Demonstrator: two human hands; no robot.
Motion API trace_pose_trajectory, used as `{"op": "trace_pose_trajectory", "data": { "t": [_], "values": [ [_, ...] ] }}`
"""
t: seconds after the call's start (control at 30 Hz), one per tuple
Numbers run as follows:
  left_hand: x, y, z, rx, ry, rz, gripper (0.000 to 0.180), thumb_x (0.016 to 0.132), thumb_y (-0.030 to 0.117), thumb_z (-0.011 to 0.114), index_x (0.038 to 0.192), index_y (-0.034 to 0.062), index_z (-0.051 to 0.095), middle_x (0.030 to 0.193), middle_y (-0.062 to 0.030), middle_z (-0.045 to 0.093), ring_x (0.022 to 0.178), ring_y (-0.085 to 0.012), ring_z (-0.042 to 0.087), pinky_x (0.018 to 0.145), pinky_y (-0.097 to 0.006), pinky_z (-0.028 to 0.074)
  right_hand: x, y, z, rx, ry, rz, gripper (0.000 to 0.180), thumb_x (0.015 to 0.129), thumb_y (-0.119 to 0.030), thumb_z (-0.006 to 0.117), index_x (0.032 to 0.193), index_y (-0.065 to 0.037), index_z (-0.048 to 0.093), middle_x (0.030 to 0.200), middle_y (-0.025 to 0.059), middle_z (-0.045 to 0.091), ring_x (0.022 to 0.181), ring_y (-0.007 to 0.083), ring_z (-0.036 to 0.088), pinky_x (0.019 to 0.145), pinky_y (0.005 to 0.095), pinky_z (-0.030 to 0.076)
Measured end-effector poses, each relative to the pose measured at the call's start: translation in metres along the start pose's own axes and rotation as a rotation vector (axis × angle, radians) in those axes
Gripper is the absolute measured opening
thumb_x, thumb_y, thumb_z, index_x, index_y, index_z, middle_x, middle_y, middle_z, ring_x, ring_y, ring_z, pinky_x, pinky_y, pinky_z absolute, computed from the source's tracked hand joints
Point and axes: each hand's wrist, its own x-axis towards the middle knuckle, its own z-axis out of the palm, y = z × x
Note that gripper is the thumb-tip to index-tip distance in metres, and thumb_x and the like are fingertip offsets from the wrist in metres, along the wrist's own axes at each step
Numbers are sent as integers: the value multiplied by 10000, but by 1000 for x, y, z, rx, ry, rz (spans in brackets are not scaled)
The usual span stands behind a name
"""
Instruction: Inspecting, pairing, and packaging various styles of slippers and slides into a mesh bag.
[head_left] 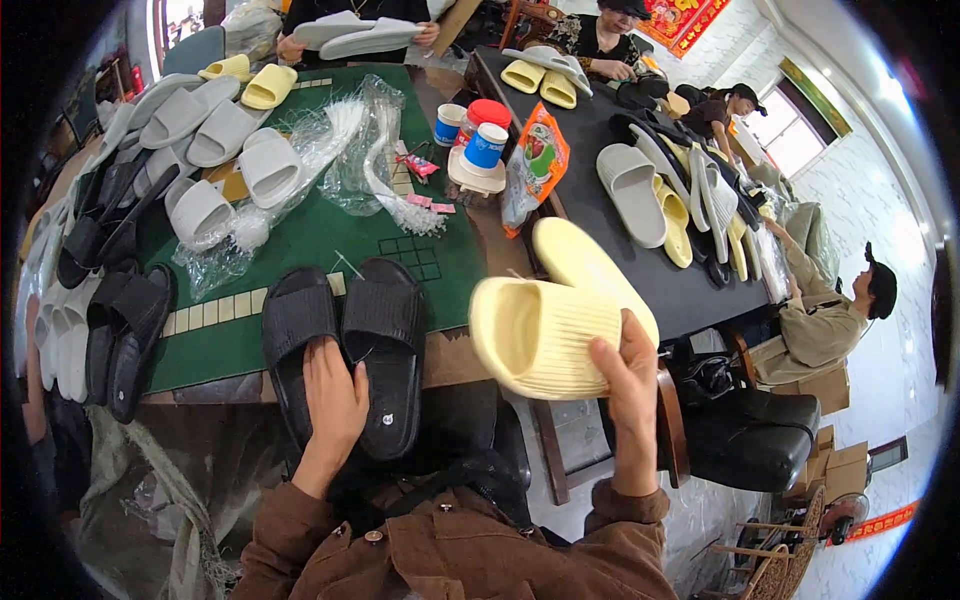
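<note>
My right hand (632, 385) grips a pair of pale yellow slide slippers, raised past the table's front right corner. The front yellow slide (560, 335) has a ribbed strap; behind it the second yellow slide (590, 265) shows its smooth sole. A pair of black slides lies at the table's near edge, heels overhanging. My left hand (335, 400) is closed on the inner edge of the left black slide (300, 305), fingers on its insole by the strap and partly hidden. Beside it is the right black slide (383, 310), with a thin white tie near its strap.
Grey slides (270, 168) and more black slides (130, 320) crowd the green mat (440, 290). Clear plastic and white ties (340, 120), cups (486, 145) and an orange bag (535, 165) lie farther back. Other people work around a dark table (570, 165). A black chair (745, 440) stands at right.
</note>
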Motion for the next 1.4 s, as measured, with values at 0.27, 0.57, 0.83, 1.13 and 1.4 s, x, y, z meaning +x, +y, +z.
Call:
{"op": "trace_pose_trajectory", "data": {
  "t": [0.27,0.57,0.83,1.13,1.4],
  "values": [
    [2,-1,-3,-32,3,32,490,850,123,564,1220,-138,377,1162,-305,451,1122,-455,430,1015,-481,318,67,41,45,57,184,-57,239,928,-159,574,1071,26,521,963,63,613,840,87,573,690,235,463],
    [2,-2,-10,-27,6,22,481,830,88,568,1211,-138,382,1149,-306,458,1129,-444,434,1029,-485,312,80,46,73,-26,-53,21,282,898,-131,609,1111,23,508,906,72,640,746,74,582,622,202,441],
    [15,-15,-9,25,72,23,466,821,44,532,1221,-132,370,1144,-304,476,1141,-437,434,1055,-491,287,47,88,90,-358,-230,160,345,905,-191,612,1138,35,495,851,118,664,668,77,578,559,200,427],
    [15,-17,-10,68,64,-6,472,821,47,529,1230,-130,375,1152,-291,476,1149,-439,430,1058,-488,289,60,80,45,-985,165,-399,264,831,-154,641,1065,-49,582,870,110,577,767,276,613,640,380,488],
    [16,-16,-10,58,53,-19,501,804,49,547,1238,-124,366,1160,-284,465,1145,-437,429,1063,-487,286,80,91,40,-1140,-239,-262,183,811,-176,619,936,-44,637,951,145,603,817,359,614,697,430,487]
  ]
}}
